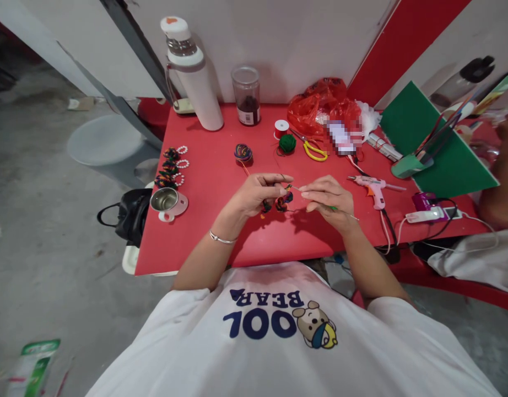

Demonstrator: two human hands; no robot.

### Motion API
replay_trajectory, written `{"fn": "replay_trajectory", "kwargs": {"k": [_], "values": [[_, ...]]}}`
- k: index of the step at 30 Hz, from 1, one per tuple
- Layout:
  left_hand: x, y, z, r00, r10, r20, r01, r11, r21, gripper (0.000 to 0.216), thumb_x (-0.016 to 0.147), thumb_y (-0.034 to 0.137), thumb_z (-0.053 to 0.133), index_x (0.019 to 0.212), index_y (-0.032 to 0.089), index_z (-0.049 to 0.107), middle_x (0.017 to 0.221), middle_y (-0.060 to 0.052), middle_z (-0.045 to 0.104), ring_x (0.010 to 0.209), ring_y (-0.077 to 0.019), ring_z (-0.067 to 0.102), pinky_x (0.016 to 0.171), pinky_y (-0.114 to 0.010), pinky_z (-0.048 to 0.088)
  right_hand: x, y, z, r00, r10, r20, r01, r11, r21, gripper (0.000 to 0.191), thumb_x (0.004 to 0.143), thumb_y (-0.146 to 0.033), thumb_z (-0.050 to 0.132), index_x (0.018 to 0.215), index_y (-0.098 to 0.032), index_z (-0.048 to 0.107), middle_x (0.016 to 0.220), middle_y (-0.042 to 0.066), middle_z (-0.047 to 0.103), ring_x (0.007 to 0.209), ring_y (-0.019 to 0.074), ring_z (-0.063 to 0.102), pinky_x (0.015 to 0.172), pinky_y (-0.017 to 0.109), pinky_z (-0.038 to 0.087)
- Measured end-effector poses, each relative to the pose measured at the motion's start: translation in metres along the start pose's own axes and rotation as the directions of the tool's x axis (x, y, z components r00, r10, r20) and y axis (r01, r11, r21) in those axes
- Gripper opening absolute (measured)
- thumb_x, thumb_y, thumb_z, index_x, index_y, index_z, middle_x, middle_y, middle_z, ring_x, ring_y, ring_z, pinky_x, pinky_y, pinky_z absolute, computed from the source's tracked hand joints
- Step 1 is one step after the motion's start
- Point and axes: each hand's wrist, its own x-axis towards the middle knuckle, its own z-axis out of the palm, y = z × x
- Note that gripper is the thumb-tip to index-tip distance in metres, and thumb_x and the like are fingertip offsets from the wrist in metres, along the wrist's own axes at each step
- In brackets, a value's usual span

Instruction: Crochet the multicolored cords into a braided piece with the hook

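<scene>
My left hand point(260, 194) is closed on a piece of multicoloured crochet work point(282, 203), whose dark, curly lower part hangs below the fingers. In my right hand point(329, 199) is a thin crochet hook point(348, 214) with a green grip, mostly covered by the fingers. Its metal tip points left and meets the crochet work near my left fingertips. From the left hand a strand of orange yarn leads back to a multicoloured yarn ball point(243, 153). Behind the hands lie a green yarn ball point(287, 143), a spool of red thread point(281, 129) and yellow-handled scissors point(315, 151).
At the left are crocheted pieces with white bead loops point(170, 166), a metal cup point(168, 202) and a tall white bottle point(196, 77). A jar point(246, 96) and red plastic bag point(320, 107) stand behind. A pink glue gun point(374, 188) and another person's arm point(500, 182) are right.
</scene>
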Motion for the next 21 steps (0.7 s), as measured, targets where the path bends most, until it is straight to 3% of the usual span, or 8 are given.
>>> {"fn": "replay_trajectory", "kwargs": {"k": [5, 9, 13, 15, 18, 21], "values": [[0.000, 0.005, -0.005, 0.999, -0.009, 0.043, 0.008, 1.000, 0.019, 0.037, 0.052, 0.018, 0.092, 0.088, 0.012, 0.086, 0.063, -0.004, 0.068, 0.045, -0.0041, 0.040, 0.045, -0.023, 0.022, 0.006, -0.005, -0.012, 0.999, 0.027, 0.037, -0.031, 0.995, 0.098, 0.025, 0.092, -0.047, 0.079, 0.116, -0.040, 0.082, 0.112, 0.001, 0.085, 0.098, 0.0222, 0.076, 0.092, 0.046, 0.060], [0.000, 0.003, -0.004, 0.999, 0.002, 0.054, -0.005, 0.999, 0.051, 0.033, 0.052, 0.020, 0.094, 0.083, 0.012, 0.086, 0.064, -0.005, 0.071, 0.047, -0.0060, 0.045, 0.046, -0.023, 0.029, 0.001, 0.001, -0.003, 0.981, 0.192, 0.027, -0.192, 0.945, 0.264, 0.029, 0.093, -0.057, 0.074, 0.102, -0.032, 0.085, 0.098, 0.005, 0.085, 0.092, 0.0234, 0.078, 0.089, 0.045, 0.062], [0.002, -0.012, 0.011, 0.993, 0.116, -0.024, -0.115, 0.992, 0.043, 0.043, 0.057, 0.022, 0.093, 0.098, 0.011, 0.085, 0.070, -0.004, 0.073, 0.056, -0.0096, 0.057, 0.055, -0.024, 0.043, -0.012, 0.002, 0.032, 0.892, 0.399, -0.214, -0.299, 0.874, 0.383, 0.047, 0.097, -0.070, 0.060, 0.098, -0.029, 0.083, 0.096, 0.005, 0.083, 0.084, 0.0209, 0.077, 0.076, 0.038, 0.064], [0.004, -0.021, 0.022, 0.969, 0.211, -0.125, -0.202, 0.976, 0.084, 0.048, 0.061, 0.019, 0.091, 0.108, 0.011, 0.083, 0.070, -0.002, 0.072, 0.060, -0.0098, 0.060, 0.060, -0.023, 0.045, -0.016, -0.001, 0.049, 0.868, 0.379, -0.320, -0.304, 0.916, 0.261, 0.037, 0.099, -0.062, 0.064, 0.103, -0.031, 0.083, 0.100, 0.005, 0.082, 0.094, 0.0219, 0.077, 0.086, 0.040, 0.064], [0.006, -0.031, 0.034, 0.920, 0.298, -0.254, -0.265, 0.952, 0.156, 0.053, 0.068, 0.017, 0.088, 0.120, 0.013, 0.080, 0.068, 0.003, 0.069, 0.060, -0.0077, 0.056, 0.060, -0.022, 0.044, -0.018, -0.006, 0.065, 0.870, 0.251, -0.423, -0.296, 0.954, -0.041, 0.028, 0.098, -0.055, 0.068, 0.111, -0.035, 0.082, 0.116, 0.006, 0.081, 0.111, 0.0259, 0.073, 0.102, 0.048, 0.059], [0.008, -0.034, 0.034, 0.940, 0.249, -0.232, -0.233, 0.968, 0.095, 0.052, 0.067, 0.023, 0.091, 0.117, 0.014, 0.080, 0.069, 0.002, 0.069, 0.059, -0.0083, 0.057, 0.058, -0.022, 0.044, -0.018, -0.004, 0.069, 0.890, 0.163, -0.425, -0.240, 0.962, -0.132, 0.036, 0.097, -0.062, 0.065, 0.115, -0.036, 0.081, 0.129, 0.007, 0.078, 0.119, 0.0290, 0.070, 0.107, 0.054, 0.056]]}}
